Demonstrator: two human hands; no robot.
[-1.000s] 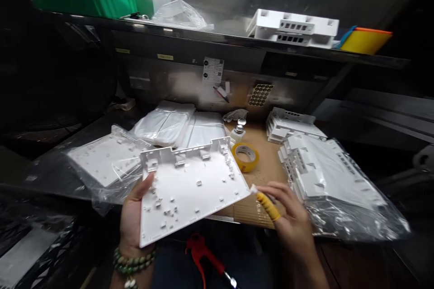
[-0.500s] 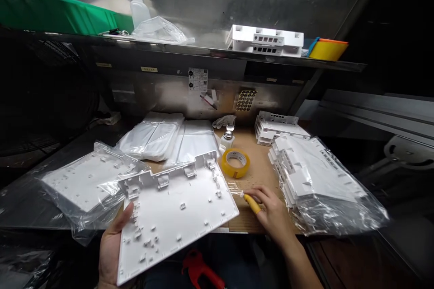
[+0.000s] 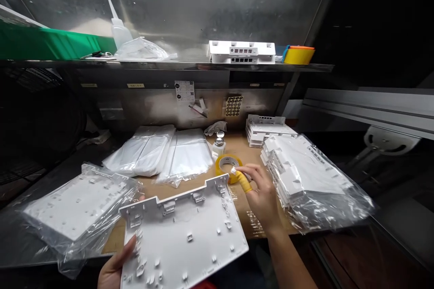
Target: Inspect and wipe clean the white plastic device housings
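My left hand (image 3: 117, 262) is closed on the left edge of a white plastic housing panel (image 3: 203, 221), thumb on its inner face. The panel is tilted, its clips and posts facing me, above the front edge of the bench. My right hand (image 3: 259, 192) is raised beyond the panel's upper right corner, in front of a roll of yellow tape (image 3: 220, 174). A yellow wrap (image 3: 243, 181) covers its thumb. A small white wad (image 3: 233, 170), its material unclear, is pinched at the fingertips. Behind the tape stands a pump bottle (image 3: 219, 144).
Bagged white panels lie at left (image 3: 76, 203) and right (image 3: 305, 171), with more housings (image 3: 267, 128) behind. Stacks of clear plastic bags (image 3: 142, 149) lie at the back. A shelf (image 3: 190, 66) above carries a green bin (image 3: 50, 45), a squeeze bottle (image 3: 120, 31) and housings.
My right hand has lifted off the cardboard, up towards the tape roll, with the white wad. The panel in my left hand sits slightly lower and further right. The camera view has shifted.
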